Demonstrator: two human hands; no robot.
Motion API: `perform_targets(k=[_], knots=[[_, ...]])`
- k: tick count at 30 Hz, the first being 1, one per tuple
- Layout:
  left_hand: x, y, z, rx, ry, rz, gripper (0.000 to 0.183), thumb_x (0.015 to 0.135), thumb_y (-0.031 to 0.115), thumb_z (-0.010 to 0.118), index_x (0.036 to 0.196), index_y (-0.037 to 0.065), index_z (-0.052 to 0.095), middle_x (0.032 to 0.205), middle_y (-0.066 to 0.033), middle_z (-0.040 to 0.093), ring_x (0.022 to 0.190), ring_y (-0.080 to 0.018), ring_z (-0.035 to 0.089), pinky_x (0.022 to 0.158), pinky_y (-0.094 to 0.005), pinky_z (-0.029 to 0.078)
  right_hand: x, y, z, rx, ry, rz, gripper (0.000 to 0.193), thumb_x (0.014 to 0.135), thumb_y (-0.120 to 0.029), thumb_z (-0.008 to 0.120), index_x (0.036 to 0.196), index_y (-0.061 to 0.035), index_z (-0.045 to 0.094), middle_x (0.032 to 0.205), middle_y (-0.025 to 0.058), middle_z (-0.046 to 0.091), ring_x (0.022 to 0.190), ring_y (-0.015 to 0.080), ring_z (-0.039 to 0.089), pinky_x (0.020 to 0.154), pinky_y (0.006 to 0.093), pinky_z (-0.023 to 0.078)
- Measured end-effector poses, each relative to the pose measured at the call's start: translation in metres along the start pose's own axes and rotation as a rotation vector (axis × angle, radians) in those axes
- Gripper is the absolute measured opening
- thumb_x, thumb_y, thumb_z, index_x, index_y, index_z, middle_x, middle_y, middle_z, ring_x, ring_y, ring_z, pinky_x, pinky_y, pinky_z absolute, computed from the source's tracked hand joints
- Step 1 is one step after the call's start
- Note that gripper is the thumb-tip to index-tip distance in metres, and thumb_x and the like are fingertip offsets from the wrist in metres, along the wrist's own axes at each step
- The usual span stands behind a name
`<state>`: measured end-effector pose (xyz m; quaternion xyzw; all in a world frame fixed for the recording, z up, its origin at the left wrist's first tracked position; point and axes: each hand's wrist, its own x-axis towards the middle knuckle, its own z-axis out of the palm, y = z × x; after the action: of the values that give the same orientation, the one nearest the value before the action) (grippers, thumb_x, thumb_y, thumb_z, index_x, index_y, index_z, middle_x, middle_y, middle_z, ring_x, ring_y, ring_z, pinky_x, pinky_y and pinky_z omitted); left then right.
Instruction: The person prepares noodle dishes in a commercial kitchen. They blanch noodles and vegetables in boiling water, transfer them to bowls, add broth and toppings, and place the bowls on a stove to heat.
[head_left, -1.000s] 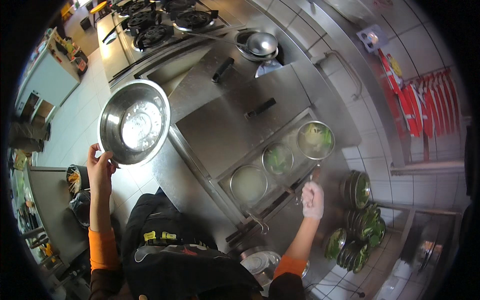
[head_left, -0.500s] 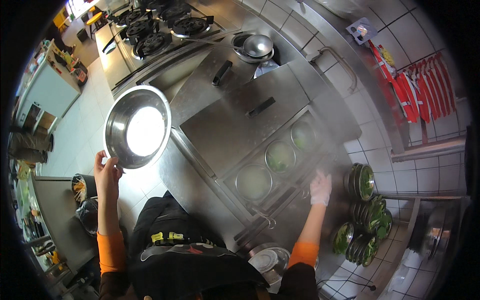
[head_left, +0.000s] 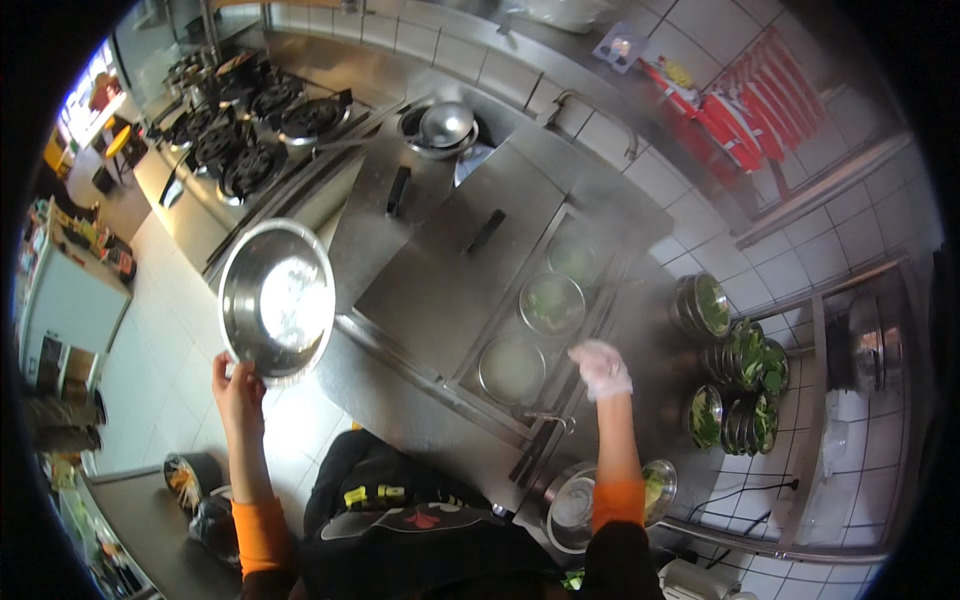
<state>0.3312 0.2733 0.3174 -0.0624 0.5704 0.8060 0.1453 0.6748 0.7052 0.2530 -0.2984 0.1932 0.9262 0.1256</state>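
My left hand [head_left: 238, 388] pinches the near rim of a large, shiny steel bowl [head_left: 243, 300]. The bowl is tipped toward me, and no food shows inside it. Three round strainer baskets sit in a row in the steaming cooker: the near one [head_left: 512, 370] in cloudy water, the middle one [head_left: 552, 303] with greens, and the far one [head_left: 574, 258] blurred by steam. My gloved right hand [head_left: 602, 370] is over the cooker's right edge, close to the near and middle baskets. Blur and steam hide whether its fingers grip a handle.
Stacked steel bowls of leafy greens [head_left: 748, 360] stand at the right. Flat steel lids [head_left: 450, 270] with black handles cover the cooker's left side. Gas burners [head_left: 245, 170] are at the far left. Beneath my right forearm are a metal pan [head_left: 570, 515] and a bowl [head_left: 660, 490].
My view has turned, shifting the surroundings. My right hand has come closer to the baskets, its fingers less spread. The left hand still holds the steel bowl.
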Motion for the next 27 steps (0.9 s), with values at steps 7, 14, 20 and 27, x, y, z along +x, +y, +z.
perform_targets(k=[7,14,20,27], knots=[[0.013,0.008,-0.043,0.087,0.027,0.019,0.02,0.078,-0.002,0.053,0.087,0.012,0.041,0.071,0.003,0.053,0.053,-0.0013,0.043,0.045,-0.0147,0.031,-0.063,0.059,-0.022,-0.478,0.013,-0.288,0.024,0.089,-0.006,0.041,0.066,-0.0107,0.038,0.053,-0.0019,0.034,0.039,0.0061,0.033,0.032,0.0202,0.025],[0.02,0.012,-0.044,0.089,-0.024,0.034,0.017,0.079,0.002,0.053,0.089,0.011,0.043,0.074,0.0035,0.053,0.056,-0.0013,0.043,0.048,-0.0138,0.033,0.022,-0.01,-0.025,0.212,-0.107,-0.16,0.024,0.08,-0.002,0.042,0.058,-0.0055,0.032,0.06,0.0053,0.032,0.046,0.0134,0.033,0.038,0.022,0.035],[0.008,0.016,-0.042,0.104,-0.022,0.004,0.018,0.078,0.001,0.053,0.088,0.011,0.042,0.073,0.0026,0.051,0.056,-0.0016,0.041,0.048,-0.0136,0.031,0.019,0.0,-0.01,-0.284,0.056,-0.592,0.022,0.079,-0.003,0.047,0.062,-0.0067,0.034,0.061,0.002,0.032,0.047,0.0141,0.034,0.046,0.0244,0.043],[0.017,0.008,-0.045,0.11,0.008,-0.004,0.019,0.077,0.001,0.054,0.087,0.011,0.042,0.071,0.0027,0.05,0.053,-0.0017,0.04,0.043,-0.0141,0.029,-0.075,0.07,0.033,-0.766,-0.025,-0.597,0.019,0.083,0.005,0.04,0.073,-0.0112,0.038,0.059,-0.0029,0.034,0.043,0.003,0.031,0.035,0.0178,0.025]])
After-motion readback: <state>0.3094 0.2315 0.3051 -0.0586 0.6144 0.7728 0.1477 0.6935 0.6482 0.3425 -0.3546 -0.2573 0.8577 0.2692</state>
